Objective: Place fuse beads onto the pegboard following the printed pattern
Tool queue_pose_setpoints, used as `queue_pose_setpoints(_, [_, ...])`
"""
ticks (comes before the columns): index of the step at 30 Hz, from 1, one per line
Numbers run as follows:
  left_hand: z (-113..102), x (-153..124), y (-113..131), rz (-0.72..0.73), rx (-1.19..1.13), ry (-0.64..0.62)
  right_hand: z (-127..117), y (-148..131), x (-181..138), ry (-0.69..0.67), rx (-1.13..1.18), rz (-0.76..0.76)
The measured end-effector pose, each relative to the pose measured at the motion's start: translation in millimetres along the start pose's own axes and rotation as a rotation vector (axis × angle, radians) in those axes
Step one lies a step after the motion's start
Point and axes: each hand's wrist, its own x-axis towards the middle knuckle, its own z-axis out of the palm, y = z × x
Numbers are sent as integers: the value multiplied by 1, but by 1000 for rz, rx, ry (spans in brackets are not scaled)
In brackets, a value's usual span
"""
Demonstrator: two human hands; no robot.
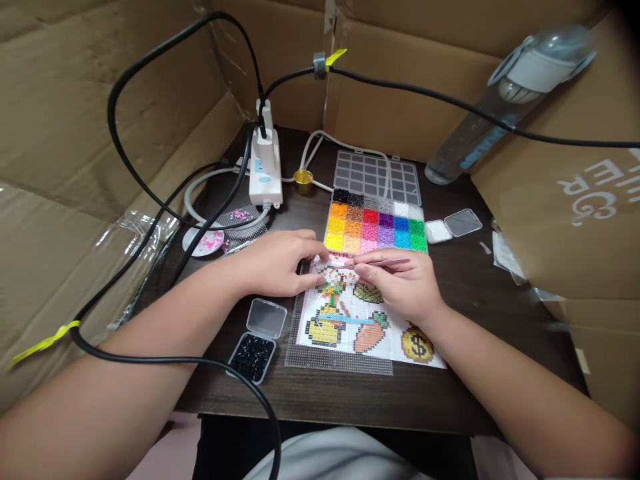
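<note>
Pinched between my right thumb and fingers is a pair of slim pinkish tweezers (393, 262). My right hand (407, 283) rests over a printed pattern sheet (395, 327) with pixel pictures of a carrot, a coin and other shapes. A clear pegboard (340, 360) lies with the sheet, its studded edge showing along the left and front. Small coloured beads (330, 291) sit near the tweezer tips, too small to make out singly. My left hand (285, 263) lies at the board's left edge, thumb and forefinger apart, touching it and holding nothing.
Behind the sheet stands an open bead box (377, 230) with many colours. Small boxes hold black beads (253, 357) and white beads (439, 231). A power strip (265, 167), gold cup (303, 181) and bottle (515, 100) stand farther back. Black cable (165, 360) crosses my left forearm.
</note>
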Motion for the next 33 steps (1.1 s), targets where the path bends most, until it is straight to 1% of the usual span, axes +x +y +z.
queue_pose_setpoints(5, [0, 0, 0, 8, -9, 10, 1, -3, -2, -162, -28, 12])
queue_pose_setpoints(12, [0, 0, 1, 2, -12, 8, 2, -1, -1, -200, -55, 31])
queue_pose_setpoints(28, [-1, 0, 1, -4, -16, -2, 2, -1, -1, -203, -64, 19])
queue_pose_setpoints(31, [-1, -1, 1, -3, -24, -4, 2, 0, -2, -163, -35, 38])
queue_pose_setpoints(33, [-1, -1, 1, -2, -26, -1, 3, 0, -2, -86, -9, 93])
